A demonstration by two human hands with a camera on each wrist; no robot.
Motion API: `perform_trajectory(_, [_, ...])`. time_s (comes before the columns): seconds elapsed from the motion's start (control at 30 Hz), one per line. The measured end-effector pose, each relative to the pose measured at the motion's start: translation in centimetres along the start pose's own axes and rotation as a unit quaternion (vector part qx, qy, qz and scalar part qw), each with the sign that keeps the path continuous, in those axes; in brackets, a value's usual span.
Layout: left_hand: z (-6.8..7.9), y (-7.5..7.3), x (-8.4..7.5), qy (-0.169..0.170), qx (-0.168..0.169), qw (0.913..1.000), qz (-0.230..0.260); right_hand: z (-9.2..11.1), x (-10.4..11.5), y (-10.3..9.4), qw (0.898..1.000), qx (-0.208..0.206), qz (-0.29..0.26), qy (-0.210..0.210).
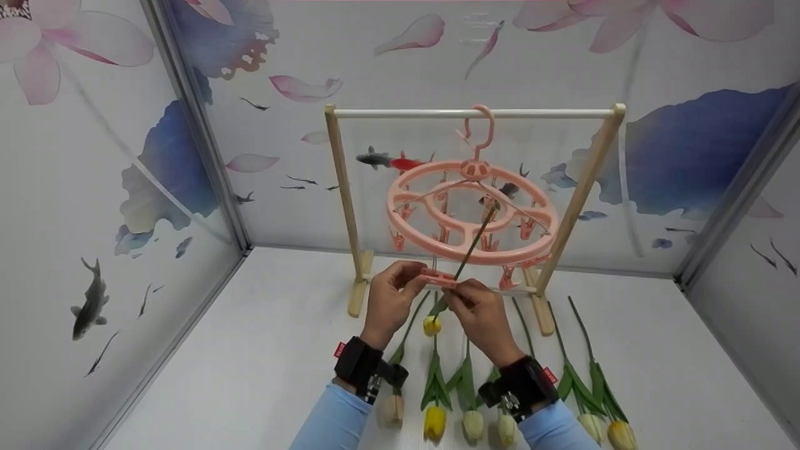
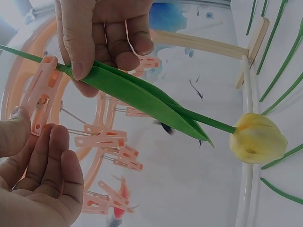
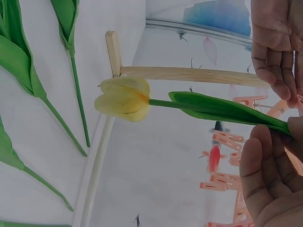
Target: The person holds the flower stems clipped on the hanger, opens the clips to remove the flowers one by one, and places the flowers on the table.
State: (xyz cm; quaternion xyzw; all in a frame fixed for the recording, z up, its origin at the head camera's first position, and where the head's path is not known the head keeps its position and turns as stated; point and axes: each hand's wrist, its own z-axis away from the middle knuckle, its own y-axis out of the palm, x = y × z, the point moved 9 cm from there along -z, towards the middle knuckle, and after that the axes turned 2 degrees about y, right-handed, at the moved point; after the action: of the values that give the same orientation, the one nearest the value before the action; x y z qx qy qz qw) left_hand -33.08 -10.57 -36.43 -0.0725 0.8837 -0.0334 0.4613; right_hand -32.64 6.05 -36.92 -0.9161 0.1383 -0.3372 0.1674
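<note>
My left hand (image 1: 390, 300) pinches a pink clothespin (image 2: 41, 97) between thumb and fingers at the front of the round pink hanger (image 1: 400, 219). My right hand (image 1: 486, 315) holds an artificial yellow tulip (image 3: 125, 99) by its green stem, close to the leaf. The bloom hangs downward, and the stem's other end slants up across the hanger. In the left wrist view the stem lies at the clothespin's upper end; whether the jaws are closed on it I cannot tell.
The hanger hooks over the white bar (image 1: 400, 114) of a wooden-legged rack (image 1: 578, 194). More pink clips (image 1: 507, 277) dangle around it. Several tulips (image 1: 435, 422) lie in a row on the white table (image 1: 250, 375), blooms toward me. Printed panels (image 1: 281, 37) enclose the table.
</note>
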Motion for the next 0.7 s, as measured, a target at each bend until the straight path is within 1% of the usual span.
perform_trajectory(0.3, [0.05, -0.05, 0.08, -0.004, 0.002, 1.0, 0.001, 0.13, 0.11, 0.05, 1.0, 0.004, -0.002, -0.01])
perform_trajectory(0.53, [-0.08, -0.34, 0.28, -0.013, -0.003, 0.9999, -0.002, 0.14, -0.05, 0.14, 1.0, 0.014, -0.01, -0.006])
perform_trajectory(0.7, [-0.2, -0.47, -0.17, -0.004, -0.006, 0.9999, -0.008, 0.25, -0.2, 0.17, 1.0, 0.018, -0.011, 0.001])
